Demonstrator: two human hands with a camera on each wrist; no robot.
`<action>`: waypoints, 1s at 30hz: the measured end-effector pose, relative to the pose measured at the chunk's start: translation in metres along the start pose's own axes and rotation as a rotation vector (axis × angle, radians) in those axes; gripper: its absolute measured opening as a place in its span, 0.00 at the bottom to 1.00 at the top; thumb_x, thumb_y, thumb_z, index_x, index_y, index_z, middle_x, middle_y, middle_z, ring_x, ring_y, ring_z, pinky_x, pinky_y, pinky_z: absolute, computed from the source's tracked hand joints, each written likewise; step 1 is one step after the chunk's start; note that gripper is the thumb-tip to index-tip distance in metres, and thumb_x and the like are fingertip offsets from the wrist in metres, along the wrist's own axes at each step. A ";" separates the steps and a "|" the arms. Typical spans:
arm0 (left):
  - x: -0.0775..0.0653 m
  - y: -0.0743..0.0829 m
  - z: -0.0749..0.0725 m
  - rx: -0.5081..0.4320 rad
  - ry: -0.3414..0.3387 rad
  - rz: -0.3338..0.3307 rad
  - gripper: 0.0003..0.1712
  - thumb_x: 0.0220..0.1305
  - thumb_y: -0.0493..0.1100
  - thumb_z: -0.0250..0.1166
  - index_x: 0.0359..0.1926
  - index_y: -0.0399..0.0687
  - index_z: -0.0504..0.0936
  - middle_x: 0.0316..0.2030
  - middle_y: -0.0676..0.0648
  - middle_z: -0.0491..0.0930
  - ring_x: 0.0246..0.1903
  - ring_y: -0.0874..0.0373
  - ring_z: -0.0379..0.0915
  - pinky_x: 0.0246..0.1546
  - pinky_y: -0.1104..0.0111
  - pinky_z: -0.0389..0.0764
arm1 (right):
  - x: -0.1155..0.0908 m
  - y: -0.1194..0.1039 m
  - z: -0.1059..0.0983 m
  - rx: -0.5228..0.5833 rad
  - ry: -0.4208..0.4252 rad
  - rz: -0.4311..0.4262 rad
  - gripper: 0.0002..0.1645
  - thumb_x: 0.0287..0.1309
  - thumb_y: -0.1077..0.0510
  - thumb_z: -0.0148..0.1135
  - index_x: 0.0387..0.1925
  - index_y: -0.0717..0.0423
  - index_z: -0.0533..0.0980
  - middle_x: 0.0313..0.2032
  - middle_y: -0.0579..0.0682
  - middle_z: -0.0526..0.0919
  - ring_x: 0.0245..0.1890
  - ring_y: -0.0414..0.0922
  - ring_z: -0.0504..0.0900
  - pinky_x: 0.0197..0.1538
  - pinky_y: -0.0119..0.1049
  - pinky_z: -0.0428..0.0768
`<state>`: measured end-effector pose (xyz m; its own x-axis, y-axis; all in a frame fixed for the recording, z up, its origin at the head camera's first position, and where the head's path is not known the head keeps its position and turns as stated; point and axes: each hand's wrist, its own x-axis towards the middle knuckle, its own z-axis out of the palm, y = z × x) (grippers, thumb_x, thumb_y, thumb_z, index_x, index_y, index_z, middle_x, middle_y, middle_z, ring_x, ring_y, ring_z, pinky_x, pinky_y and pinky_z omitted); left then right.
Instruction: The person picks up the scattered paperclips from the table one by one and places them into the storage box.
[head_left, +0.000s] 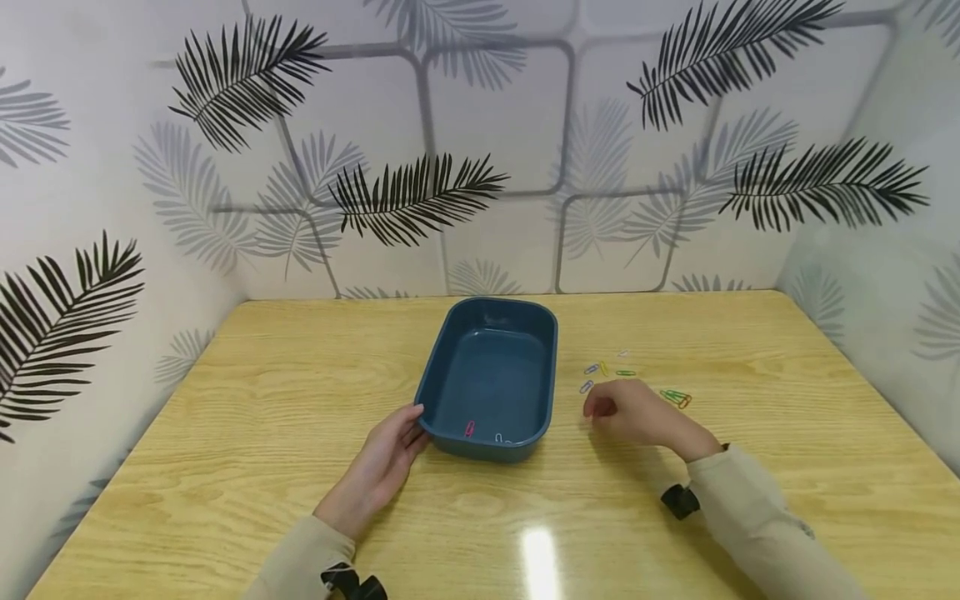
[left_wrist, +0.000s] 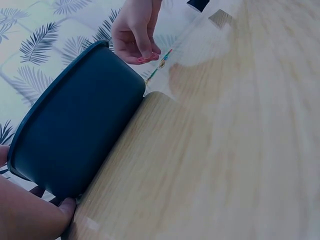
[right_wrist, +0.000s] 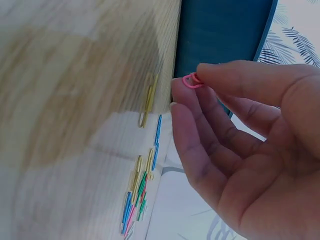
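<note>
A dark blue plastic bin (head_left: 491, 375) stands on the table, with a red paper clip (head_left: 470, 428) and a white paper clip (head_left: 498, 437) inside near its front wall. My left hand (head_left: 378, 471) holds the bin's front left corner, thumb at the rim and fingers against the side below. To the right of the bin, my right hand (head_left: 637, 412) is raised over the table. Between its thumb and fingertips it pinches a pink paper clip (right_wrist: 189, 82), which also shows in the left wrist view.
Loose paper clips lie right of the bin: blue (head_left: 587, 387), yellow (head_left: 604, 367), green (head_left: 626, 373) and a green and orange cluster (head_left: 678, 398) behind my right hand. The wooden table (head_left: 300, 367) meets a leaf-patterned wall (head_left: 495, 250) at the back.
</note>
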<state>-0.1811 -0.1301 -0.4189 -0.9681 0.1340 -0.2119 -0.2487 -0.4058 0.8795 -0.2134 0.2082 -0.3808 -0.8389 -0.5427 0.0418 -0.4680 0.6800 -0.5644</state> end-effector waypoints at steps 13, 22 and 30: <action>0.003 0.002 0.002 -0.013 -0.017 0.003 0.28 0.72 0.37 0.48 0.67 0.24 0.58 0.66 0.32 0.60 0.65 0.48 0.56 0.65 0.60 0.59 | 0.002 0.000 -0.003 0.078 0.094 0.096 0.03 0.56 0.68 0.64 0.32 0.60 0.77 0.28 0.44 0.80 0.28 0.40 0.77 0.32 0.34 0.77; 0.001 -0.002 0.000 -0.024 0.004 -0.008 0.27 0.71 0.36 0.48 0.66 0.25 0.58 0.66 0.32 0.60 0.65 0.48 0.55 0.65 0.60 0.59 | 0.002 -0.006 -0.003 0.227 0.153 0.166 0.02 0.62 0.67 0.60 0.36 0.64 0.78 0.31 0.49 0.83 0.33 0.49 0.83 0.36 0.41 0.83; 0.001 -0.002 0.000 0.003 0.012 0.004 0.25 0.71 0.38 0.50 0.64 0.26 0.62 0.60 0.38 0.69 0.59 0.53 0.63 0.62 0.62 0.63 | 0.013 -0.015 -0.015 0.345 0.180 0.176 0.06 0.62 0.66 0.60 0.39 0.66 0.78 0.33 0.52 0.84 0.37 0.52 0.83 0.40 0.48 0.82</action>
<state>-0.1817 -0.1287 -0.4209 -0.9694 0.1212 -0.2136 -0.2448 -0.4033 0.8817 -0.2216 0.1982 -0.3595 -0.9473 -0.3170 0.0461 -0.2183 0.5335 -0.8171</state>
